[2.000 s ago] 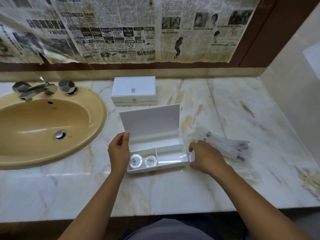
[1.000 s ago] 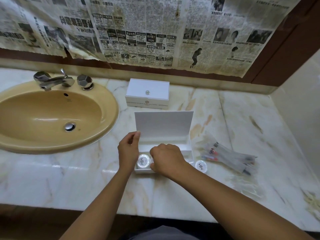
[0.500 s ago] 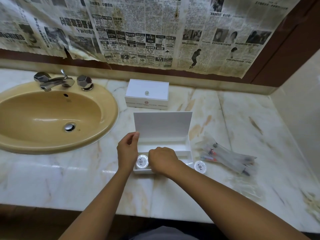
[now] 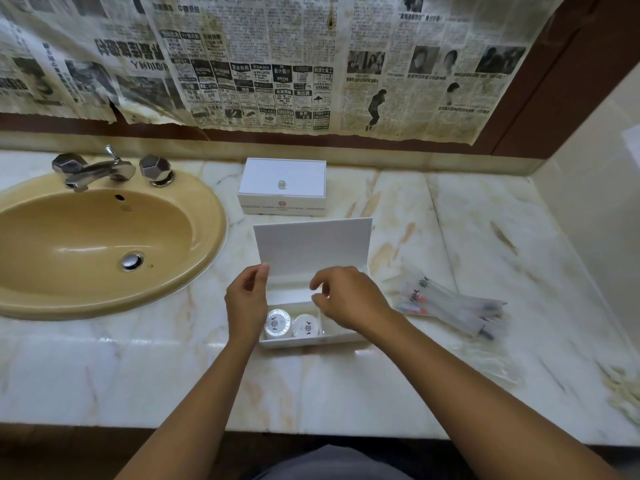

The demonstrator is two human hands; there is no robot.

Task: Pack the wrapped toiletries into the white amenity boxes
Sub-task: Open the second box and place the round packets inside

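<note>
Two white boxes stand on the marble counter, and we go from the big things down to the small ones. To our left is the yellow sink, its rim near the open box; anything that rolls off that way could drop into the basin. The closed box sits further back, untouched.

The open box is right in front of us, with its lid standing upright. Our left hand touches the left edge of the lid with the fingertips, half curled, with nothing else in it. We think the lid is only propped like this; if this hand lets go, the lid may fall shut on the other hand.

The long wrapped toiletries lie in a loose heap to the right of the box, not packed yet. Their clear wrappers look slippery, so a quick grab may pull several at once.

Our right hand hovers over the right part of the tray, fingers bent and close together. We cannot tell if it holds something, because the palm side is hidden.

Smallest are the two round packets, side by side in the front left compartment. A careless move could knock them out.
</note>
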